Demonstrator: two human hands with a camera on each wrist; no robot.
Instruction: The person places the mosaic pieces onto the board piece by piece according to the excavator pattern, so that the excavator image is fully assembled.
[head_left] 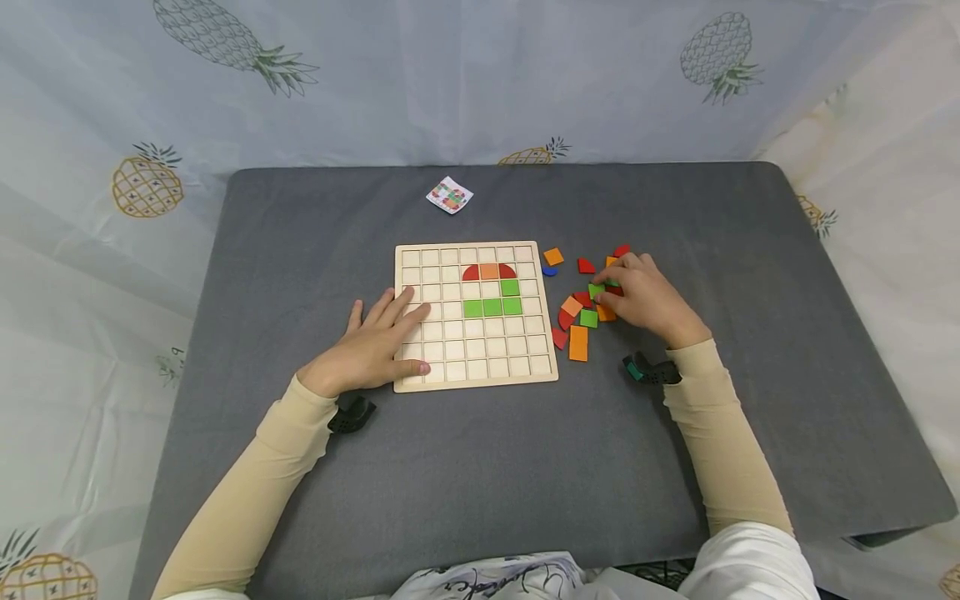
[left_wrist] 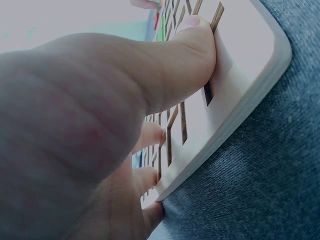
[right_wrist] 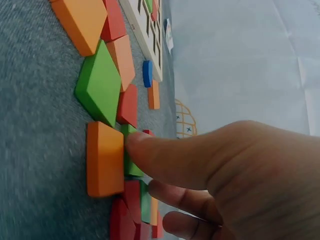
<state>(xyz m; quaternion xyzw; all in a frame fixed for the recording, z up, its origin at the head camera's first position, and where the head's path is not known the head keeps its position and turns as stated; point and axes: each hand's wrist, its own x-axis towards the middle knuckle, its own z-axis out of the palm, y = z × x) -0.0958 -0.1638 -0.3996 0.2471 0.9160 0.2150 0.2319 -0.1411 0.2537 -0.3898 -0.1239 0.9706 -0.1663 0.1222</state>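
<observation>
My left hand rests with spread fingers on the left edge of a wooden grid board. In the left wrist view its thumb lies flat on the board's rim. Set in the grid are two red quarter-round pieces around an orange square, with several green squares below. My right hand reaches into loose blocks right of the board. Its thumb and a finger pinch a green block, beside an orange block. Part of that green block is hidden behind the thumb.
Loose red, orange and green blocks lie close together right of the board, including an orange rectangle. An orange square and a blue piece sit near its upper right corner. A patterned card lies toward the grey table's back edge.
</observation>
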